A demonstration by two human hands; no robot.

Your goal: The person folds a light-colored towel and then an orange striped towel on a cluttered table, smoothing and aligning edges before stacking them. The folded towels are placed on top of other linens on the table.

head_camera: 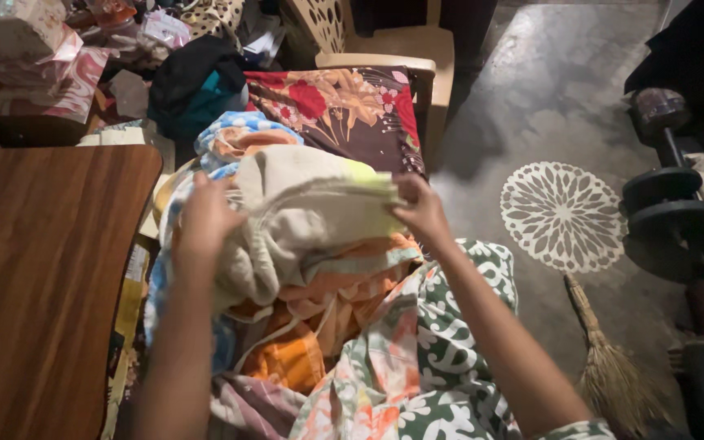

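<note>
A folded beige cloth with a pale green edge lies on top of a heap of clothes in front of me. My left hand grips its left side. My right hand pinches its right edge. Under it lie an orange garment, a green and white patterned cloth and a blue and orange cloth. Behind the heap sits a dark floral cushion on a beige plastic chair.
A brown wooden table stands at the left. A straw broom lies on the grey floor at the right, near a white floor pattern. Dumbbells stand at the far right. More clothes and bags pile up at the back left.
</note>
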